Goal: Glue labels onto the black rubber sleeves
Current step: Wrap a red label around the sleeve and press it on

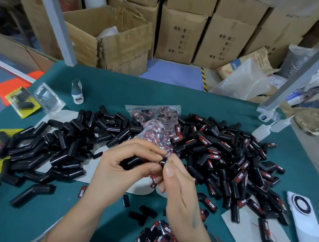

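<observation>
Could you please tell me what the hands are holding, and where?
Both hands grip one black rubber sleeve: left hand round its body, right hand pinching its open end.

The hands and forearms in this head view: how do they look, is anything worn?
Both forearms are bare. No gloves, rings, watch or sleeves show on the left hand or right hand. A dark smudge-like mark runs along the right wrist.

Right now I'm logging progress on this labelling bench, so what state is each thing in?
left hand: grips one black sleeve
right hand: pinches the sleeve's end
held sleeve: lifted off the table, label not visible
left pile of sleeves: unlabelled
right pile of sleeves: labelled
bag of labels: lying among the piles
glue bottles: lying down
open carton: flaps up
</observation>
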`<move>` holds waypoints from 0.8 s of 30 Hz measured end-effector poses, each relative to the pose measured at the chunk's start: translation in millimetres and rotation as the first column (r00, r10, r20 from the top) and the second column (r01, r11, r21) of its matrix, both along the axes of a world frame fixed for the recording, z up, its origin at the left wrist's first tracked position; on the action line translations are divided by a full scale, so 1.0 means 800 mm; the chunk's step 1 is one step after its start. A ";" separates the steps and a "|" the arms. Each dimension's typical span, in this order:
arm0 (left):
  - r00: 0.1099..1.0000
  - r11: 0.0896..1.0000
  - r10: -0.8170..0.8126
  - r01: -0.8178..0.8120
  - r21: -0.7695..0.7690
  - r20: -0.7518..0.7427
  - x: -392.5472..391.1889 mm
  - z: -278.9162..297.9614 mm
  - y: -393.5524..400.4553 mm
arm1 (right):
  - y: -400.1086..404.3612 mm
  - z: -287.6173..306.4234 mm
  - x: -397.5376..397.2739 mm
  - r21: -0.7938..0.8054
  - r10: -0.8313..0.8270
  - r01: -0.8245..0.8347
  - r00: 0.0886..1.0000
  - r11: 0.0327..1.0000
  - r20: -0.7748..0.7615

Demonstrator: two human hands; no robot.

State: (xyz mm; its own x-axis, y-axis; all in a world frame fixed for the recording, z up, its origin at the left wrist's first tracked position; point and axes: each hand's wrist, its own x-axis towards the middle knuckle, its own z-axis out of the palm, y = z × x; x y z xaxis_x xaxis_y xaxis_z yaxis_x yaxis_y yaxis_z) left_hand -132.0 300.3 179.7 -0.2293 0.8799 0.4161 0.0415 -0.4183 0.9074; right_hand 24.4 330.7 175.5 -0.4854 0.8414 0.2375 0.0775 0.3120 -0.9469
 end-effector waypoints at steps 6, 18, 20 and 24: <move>1.000 0.999 -0.019 0.018 -0.046 -0.016 -0.005 -0.003 0.001 | 0.002 0.005 -0.003 0.098 0.005 -0.006 1.000 0.995 0.017; 0.965 0.998 -0.055 0.043 -0.052 -0.258 -0.037 -0.018 0.005 | 0.040 -0.003 0.088 0.048 -0.277 0.281 0.959 0.959 -0.064; 0.962 0.997 0.049 -0.062 -0.039 -0.270 -0.046 -0.018 0.005 | 0.047 -0.003 0.110 -0.045 -0.333 0.331 0.920 0.942 -0.205; 0.881 0.955 0.241 -0.290 -0.062 -0.408 -0.077 -0.039 0.009 | 0.075 -0.029 0.142 -0.051 -0.558 0.556 0.828 0.830 -0.052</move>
State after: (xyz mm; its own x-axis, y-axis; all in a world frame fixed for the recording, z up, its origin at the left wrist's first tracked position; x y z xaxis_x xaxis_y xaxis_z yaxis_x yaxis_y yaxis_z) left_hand -193.6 307.8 148.3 -0.3013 0.8569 0.4182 0.4979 -0.2326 0.8355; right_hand 137.7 390.3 152.5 0.0825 0.9721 0.2194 0.1694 0.2033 -0.9644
